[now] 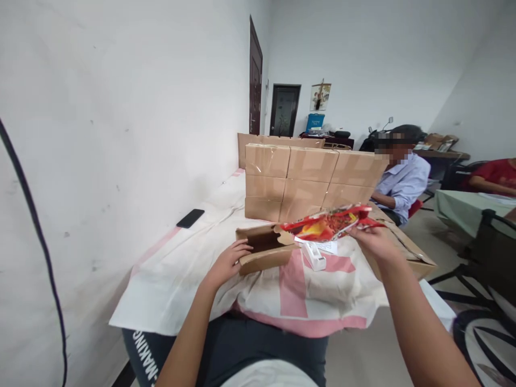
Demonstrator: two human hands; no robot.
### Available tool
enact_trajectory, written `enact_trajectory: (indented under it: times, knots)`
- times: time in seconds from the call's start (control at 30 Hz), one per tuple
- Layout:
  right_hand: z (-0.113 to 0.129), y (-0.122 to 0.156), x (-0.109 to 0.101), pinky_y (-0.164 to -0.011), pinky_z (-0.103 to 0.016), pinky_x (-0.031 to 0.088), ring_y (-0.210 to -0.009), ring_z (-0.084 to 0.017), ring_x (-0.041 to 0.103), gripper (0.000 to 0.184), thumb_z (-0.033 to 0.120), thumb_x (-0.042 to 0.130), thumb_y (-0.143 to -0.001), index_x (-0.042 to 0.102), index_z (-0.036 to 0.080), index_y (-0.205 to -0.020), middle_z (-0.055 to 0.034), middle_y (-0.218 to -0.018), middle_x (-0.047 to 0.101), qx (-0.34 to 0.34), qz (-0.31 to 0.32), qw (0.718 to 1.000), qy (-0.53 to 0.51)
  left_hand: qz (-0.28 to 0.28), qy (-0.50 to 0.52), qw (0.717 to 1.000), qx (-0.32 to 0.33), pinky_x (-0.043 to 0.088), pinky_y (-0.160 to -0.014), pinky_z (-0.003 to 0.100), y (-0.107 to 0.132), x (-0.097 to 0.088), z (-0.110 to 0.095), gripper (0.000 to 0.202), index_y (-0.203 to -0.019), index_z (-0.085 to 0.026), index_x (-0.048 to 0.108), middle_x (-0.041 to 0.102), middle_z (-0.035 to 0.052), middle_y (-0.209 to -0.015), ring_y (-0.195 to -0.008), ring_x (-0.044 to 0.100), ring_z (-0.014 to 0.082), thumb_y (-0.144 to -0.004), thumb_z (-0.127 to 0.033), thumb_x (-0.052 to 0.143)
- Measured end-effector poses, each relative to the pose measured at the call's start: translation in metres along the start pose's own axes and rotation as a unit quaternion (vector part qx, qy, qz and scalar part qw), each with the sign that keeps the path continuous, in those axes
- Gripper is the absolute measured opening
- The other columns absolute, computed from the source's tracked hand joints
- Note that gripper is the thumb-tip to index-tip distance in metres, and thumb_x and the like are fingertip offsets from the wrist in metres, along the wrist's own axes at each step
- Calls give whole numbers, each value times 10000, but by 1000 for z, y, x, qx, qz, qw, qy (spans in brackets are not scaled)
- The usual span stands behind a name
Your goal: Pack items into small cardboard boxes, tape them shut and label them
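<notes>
My left hand (230,261) grips the left end of a small open cardboard box (266,262), its fingers over the rim. The box stands on a cloth-covered table, with its dark inside facing up and a flap raised at its right end. In my right hand (375,243) is a shiny red and yellow plastic packet (330,224), pinched at its right end. The packet stretches left, above the table, to the box's right end. Below it lie a white plastic device (314,256) and a printed white paper (328,246).
Taped cardboard boxes (308,180) are stacked behind the work area. Another carton (411,247) stands at the right. A black phone (191,218) lies near the wall on the white and pink cloth (173,285). A person (407,177) sits beyond the boxes.
</notes>
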State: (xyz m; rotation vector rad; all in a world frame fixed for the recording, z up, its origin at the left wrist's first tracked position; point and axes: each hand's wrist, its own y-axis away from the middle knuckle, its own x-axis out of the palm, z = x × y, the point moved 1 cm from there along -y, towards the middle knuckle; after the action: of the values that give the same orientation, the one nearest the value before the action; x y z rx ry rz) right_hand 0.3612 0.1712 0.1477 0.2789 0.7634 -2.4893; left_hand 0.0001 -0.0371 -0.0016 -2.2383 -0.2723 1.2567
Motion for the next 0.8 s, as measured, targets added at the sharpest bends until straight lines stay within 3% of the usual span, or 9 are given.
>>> enact_trajectory:
  times: [0.03, 0.1, 0.2, 0.27, 0.33, 0.4, 0.5, 0.67, 0.8]
  knots:
    - [10, -7, 6, -846, -422, 583, -934, -306, 717, 499, 621, 790, -716, 747, 179, -942, -111, -1018, 768, 14, 13, 1000, 3, 8, 8, 1000, 9, 432, -1162, 489, -4, 1, -5, 424, -1166, -220, 719, 692, 76, -1297, -1402, 470, 246, -867, -64, 463]
    - [28, -20, 34, -841, -403, 579, -929, -294, 719, 450, 574, 750, -786, 747, 167, -978, -108, -1026, 768, 16, 129, 990, 49, 11, 9, 999, 34, 443, -1151, 480, -9, 7, -16, 457, -1169, -219, 718, 702, 78, -1273, -1394, 484, 242, -832, -37, 469]
    - [39, -30, 100, -823, -347, 554, -904, -259, 715, 263, 380, 643, -900, 734, 158, -1006, -95, -1006, 767, -36, 340, 916, 209, -9, -27, 995, 91, 511, -1062, 457, -11, 21, -34, 397, -1146, -192, 716, 734, 98, -1171, -1259, 592, 251, -834, -57, 511]
    - [36, -28, 142, -787, -327, 534, -891, -260, 714, 190, 224, 603, -894, 709, 139, -1026, -119, -1009, 762, -62, 390, 845, 360, -44, -68, 990, 117, 562, -940, 428, -6, 31, -42, 311, -1120, -165, 716, 753, 106, -1038, -1045, 666, 244, -875, -111, 533]
    - [32, -21, 174, -755, -318, 525, -913, -277, 720, 214, 140, 565, -884, 680, 121, -1063, -151, -1038, 751, -75, 399, 780, 476, -85, -99, 984, 122, 575, -828, 405, 2, 38, -44, 268, -1088, -146, 715, 750, 101, -918, -873, 660, 230, -899, -140, 526]
    - [31, -13, 195, -746, -318, 527, -960, -295, 721, 259, 98, 532, -887, 649, 114, -1118, -167, -1070, 740, -82, 400, 742, 532, -114, -102, 981, 117, 571, -783, 395, 11, 40, -41, 273, -1076, -137, 711, 744, 100, -886, -842, 646, 232, -895, -122, 508]
    - [38, -7, 212, -732, -334, 540, -992, -310, 720, 366, 53, 468, -897, 586, 105, -1239, -202, -1182, 703, -98, 377, 711, 586, -129, -68, 985, 94, 566, -841, 404, 22, 37, -33, 348, -1144, -143, 690, 746, 106, -994, -947, 637, 246, -871, -77, 484]
    - [54, -12, 214, -605, -342, 540, -779, -270, 744, 512, 50, 399, -920, 425, 126, -1426, -307, -1496, 445, -134, 342, 639, 676, -131, -5, 991, 18, 438, -1115, 516, 30, 33, -25, 360, -1109, -202, 700, 646, 106, -1277, -1302, 464, 287, -847, -47, 507]
    - [55, -13, 210, -649, -327, 546, -829, -286, 742, 487, 79, 561, -876, 508, 143, -1356, -253, -1305, 598, -104, 389, 621, 673, -141, 17, 989, 37, 413, -1143, 526, 29, 42, -28, 253, -1047, -204, 712, 567, 122, -1324, -1359, 391, 302, -872, -104, 559]
